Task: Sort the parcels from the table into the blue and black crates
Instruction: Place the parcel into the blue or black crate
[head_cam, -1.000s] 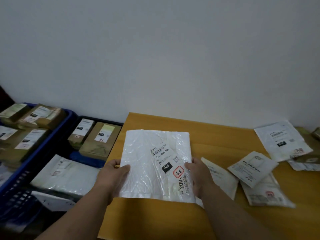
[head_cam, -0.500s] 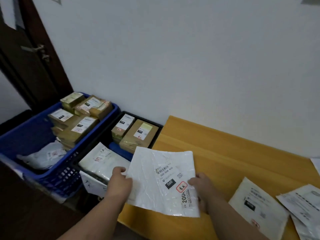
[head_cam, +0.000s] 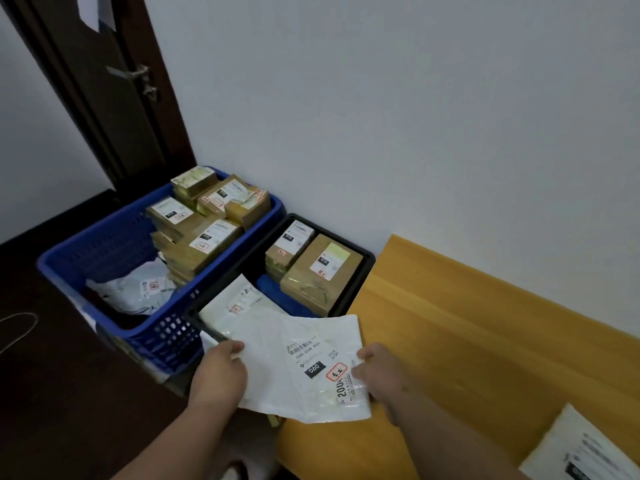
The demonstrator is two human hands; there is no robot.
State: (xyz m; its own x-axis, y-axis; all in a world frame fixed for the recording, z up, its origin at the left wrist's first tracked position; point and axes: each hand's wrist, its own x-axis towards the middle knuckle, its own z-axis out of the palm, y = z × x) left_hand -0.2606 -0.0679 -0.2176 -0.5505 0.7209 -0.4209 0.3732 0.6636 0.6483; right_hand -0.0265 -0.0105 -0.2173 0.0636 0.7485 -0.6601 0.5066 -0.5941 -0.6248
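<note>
I hold a flat white mailer bag with a barcode label marked 060 in both hands. My left hand grips its left edge and my right hand its right edge. The bag hangs over the near corner of the black crate, past the left end of the wooden table. The black crate holds two brown boxes and a white mailer. Left of it, the blue crate carries several brown boxes and a white bag.
Another white parcel lies at the table's lower right corner. A dark wooden door stands behind the blue crate. The floor at the left is dark, with a thin cord on it. A pale wall runs behind everything.
My view has swung left from the table toward the crates. Both hands have carried the white mailer bag left, off the table's end and over the black crate's near corner.
</note>
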